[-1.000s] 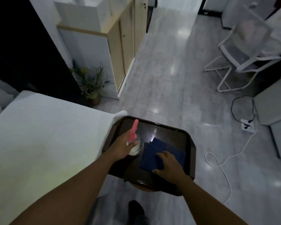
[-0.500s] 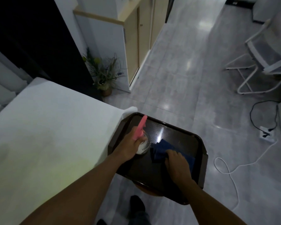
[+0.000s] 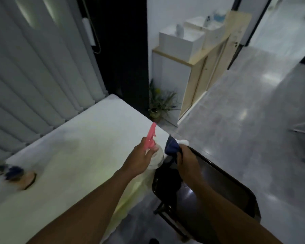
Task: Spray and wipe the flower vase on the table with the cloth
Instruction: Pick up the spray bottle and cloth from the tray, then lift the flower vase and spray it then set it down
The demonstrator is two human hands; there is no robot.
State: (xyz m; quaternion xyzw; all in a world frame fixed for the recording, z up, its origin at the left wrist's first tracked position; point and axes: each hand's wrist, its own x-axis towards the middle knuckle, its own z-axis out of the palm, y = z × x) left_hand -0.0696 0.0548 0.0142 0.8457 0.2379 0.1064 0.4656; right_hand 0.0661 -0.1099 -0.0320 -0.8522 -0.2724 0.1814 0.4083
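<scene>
My left hand (image 3: 139,160) grips a spray bottle (image 3: 154,158) with a pink trigger head, lifted above the right edge of the white table (image 3: 74,155). My right hand (image 3: 185,157) is closed on a dark blue cloth (image 3: 172,147), raised just above the near rim of the dark tray (image 3: 236,187). At the far left of the table stands a blurred brownish flower vase (image 3: 26,179) with dark blue flowers, well away from both hands.
The dark tray rests on a stool to the right of the table. A potted plant (image 3: 159,104) stands on the floor beside a wooden cabinet (image 3: 197,67). White curtains hang behind the table. Grey floor spreads to the right.
Both hands lifted off the tray, the left with the spray bottle and the right with the cloth bunched up. The view swung left, bringing the table and vase into sight.
</scene>
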